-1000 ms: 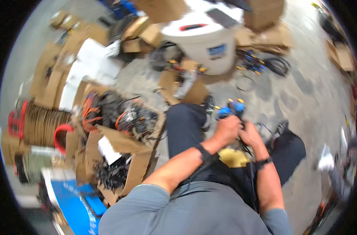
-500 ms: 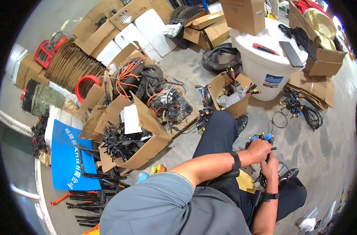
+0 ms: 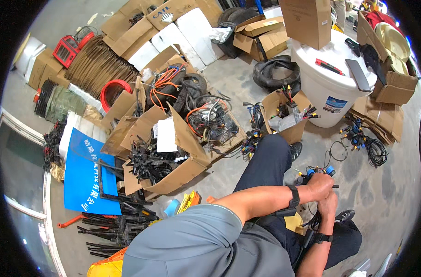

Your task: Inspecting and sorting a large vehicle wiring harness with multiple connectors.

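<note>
Both my hands are together in front of my bent knees, closed around a bundle of black cables. My left hand (image 3: 319, 186) wraps the end where blue connectors (image 3: 329, 171) stick out past the fingers. Just below and touching it, my right hand (image 3: 328, 204) grips the same bundle. From under the hands, black cable (image 3: 314, 222) hangs in loops beside my leg. A short black end pokes out to the right between the hands. My fingers hide most of what they hold.
Ahead stands a small carton (image 3: 288, 121) of cables beside a white tub (image 3: 322, 87). More connector cables (image 3: 365, 141) lie on the floor to the right. At left are an open carton of black cables (image 3: 150, 161), a blue sign (image 3: 88, 180) and black strips (image 3: 113, 231).
The whole view has swung, so the surroundings sit farther right and slightly lower. My hands stay closed on the cables, and now overlap more closely.
</note>
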Available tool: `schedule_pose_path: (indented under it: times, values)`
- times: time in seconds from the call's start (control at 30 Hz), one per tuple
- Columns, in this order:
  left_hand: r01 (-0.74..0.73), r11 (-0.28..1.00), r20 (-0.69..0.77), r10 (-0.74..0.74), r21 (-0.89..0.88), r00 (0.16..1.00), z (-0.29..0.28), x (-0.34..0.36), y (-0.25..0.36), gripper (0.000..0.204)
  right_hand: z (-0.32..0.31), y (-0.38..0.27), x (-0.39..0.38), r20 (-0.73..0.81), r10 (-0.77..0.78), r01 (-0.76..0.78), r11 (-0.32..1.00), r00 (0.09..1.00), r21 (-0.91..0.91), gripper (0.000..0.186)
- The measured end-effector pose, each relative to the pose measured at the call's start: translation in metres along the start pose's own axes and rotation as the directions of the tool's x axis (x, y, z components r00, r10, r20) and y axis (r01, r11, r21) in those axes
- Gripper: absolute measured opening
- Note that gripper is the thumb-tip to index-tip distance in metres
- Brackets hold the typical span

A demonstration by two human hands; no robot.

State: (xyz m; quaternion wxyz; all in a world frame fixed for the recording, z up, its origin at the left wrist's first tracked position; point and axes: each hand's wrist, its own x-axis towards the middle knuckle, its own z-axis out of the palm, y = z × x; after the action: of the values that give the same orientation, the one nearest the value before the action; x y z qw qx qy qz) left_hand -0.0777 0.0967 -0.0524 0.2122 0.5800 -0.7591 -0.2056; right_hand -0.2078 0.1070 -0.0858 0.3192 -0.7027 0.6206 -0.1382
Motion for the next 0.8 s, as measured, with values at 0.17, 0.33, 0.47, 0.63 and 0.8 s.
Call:
schedule_pose_path:
  times: [0.17, 0.33, 0.47, 0.63, 0.8]
  values:
    - [-0.148, 0.937, -0.320, 0.041, -0.317, 0.946, 0.000, -0.006, 0.007, 0.020, -0.009, -0.001, -0.005, -0.014, 0.097, -0.095, 0.986, 0.995, 0.139, 0.034]
    - [0.096, 0.905, 0.029, -0.092, -0.415, 0.995, -0.003, -0.042, -0.016, 0.029, -0.021, -0.008, -0.007, -0.114, 0.139, -0.112, 0.969, 0.984, 0.220, 0.036]
    - [0.390, 0.659, 0.219, -0.329, -0.643, 0.919, 0.033, -0.051, -0.062, 0.041, -0.027, -0.018, -0.009, -0.085, 0.182, -0.129, 0.894, 0.980, 0.429, 0.033]
    - [0.579, 0.430, 0.500, -0.292, -0.693, 0.815, 0.026, -0.034, -0.063, 0.038, -0.018, -0.011, -0.011, -0.107, 0.155, -0.092, 0.892, 0.982, 0.442, 0.033]
    - [0.585, 0.325, 0.528, -0.251, -0.743, 0.811, 0.010, -0.036, -0.051, 0.039, -0.005, -0.005, -0.009, -0.008, 0.151, -0.103, 0.715, 0.989, 0.692, 0.034]
